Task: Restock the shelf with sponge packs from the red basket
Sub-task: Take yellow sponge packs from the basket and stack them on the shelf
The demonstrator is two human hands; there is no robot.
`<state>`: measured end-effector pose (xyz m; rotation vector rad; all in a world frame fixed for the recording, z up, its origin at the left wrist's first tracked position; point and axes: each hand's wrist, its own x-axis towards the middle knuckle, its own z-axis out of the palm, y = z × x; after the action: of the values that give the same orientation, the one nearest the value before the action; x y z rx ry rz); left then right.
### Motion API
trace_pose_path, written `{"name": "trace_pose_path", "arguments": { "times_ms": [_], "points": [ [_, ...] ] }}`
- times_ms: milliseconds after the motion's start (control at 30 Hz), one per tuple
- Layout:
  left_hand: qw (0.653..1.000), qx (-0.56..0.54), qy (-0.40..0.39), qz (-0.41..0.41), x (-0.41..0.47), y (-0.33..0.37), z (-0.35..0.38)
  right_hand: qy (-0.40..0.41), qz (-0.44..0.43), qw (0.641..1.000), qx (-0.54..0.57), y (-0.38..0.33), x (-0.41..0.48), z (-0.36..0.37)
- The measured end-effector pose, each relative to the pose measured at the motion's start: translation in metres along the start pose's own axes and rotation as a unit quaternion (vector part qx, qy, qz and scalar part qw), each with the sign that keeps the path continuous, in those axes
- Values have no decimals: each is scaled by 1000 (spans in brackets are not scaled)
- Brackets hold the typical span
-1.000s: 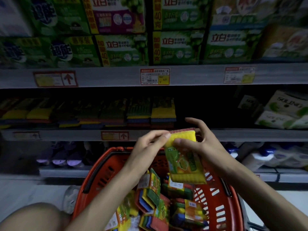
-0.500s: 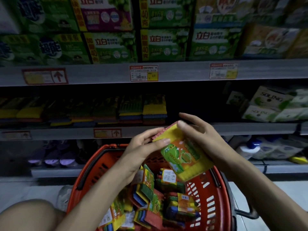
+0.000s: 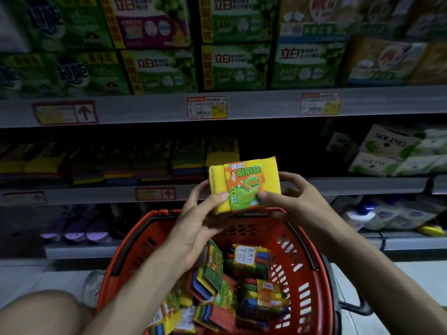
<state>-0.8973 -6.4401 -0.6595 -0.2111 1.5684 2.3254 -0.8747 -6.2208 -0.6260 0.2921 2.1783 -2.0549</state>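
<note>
Shelf (image 3: 350,186) gap beyond, sponge pack (image 3: 244,184) above basket (image 3: 319,310)

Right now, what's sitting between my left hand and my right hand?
A yellow sponge pack, pinched by the left hand and right hand above the red basket, as the head view shows.

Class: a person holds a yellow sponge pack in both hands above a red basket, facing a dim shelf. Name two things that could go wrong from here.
1. The left hand and right hand pinch the yellow sponge pack with the orange-green label only near its lower edge; it may slip into the red plastic basket.
2. The shelf's stacked sponge packs sit in deep shadow; a misjudged push might topple them.
</note>
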Motion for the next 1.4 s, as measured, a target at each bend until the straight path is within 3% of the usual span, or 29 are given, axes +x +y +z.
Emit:
{"name": "trace_pose_path", "arguments": {
  "times_ms": [300, 633, 800, 967, 1100, 1267, 1400],
  "points": [
    [998, 63, 19, -1, 1, -4, 0, 28, -25, 999, 11, -4, 2, -9],
    [997, 78, 2, 30, 4, -2, 6, -8, -32, 997, -76, -7, 1, -16],
    [997, 65, 2, 32, 5, -14, 14, 18, 9, 1000, 25, -3, 5, -12],
    [982, 170, 29, 77, 7, -21, 21, 66, 2, 993, 103, 4, 11, -13],
    [980, 165, 48, 102, 8, -25, 29, 94, -4, 985, 144, 12, 14, -7],
    [975, 157, 66, 145, 14, -26, 41, 134, -17, 983, 127, 14, 14, -8],
    [970, 148, 93, 169, 23, -23, 50, 119, -2, 989, 91, 24, 8, 3]
  ]
}}
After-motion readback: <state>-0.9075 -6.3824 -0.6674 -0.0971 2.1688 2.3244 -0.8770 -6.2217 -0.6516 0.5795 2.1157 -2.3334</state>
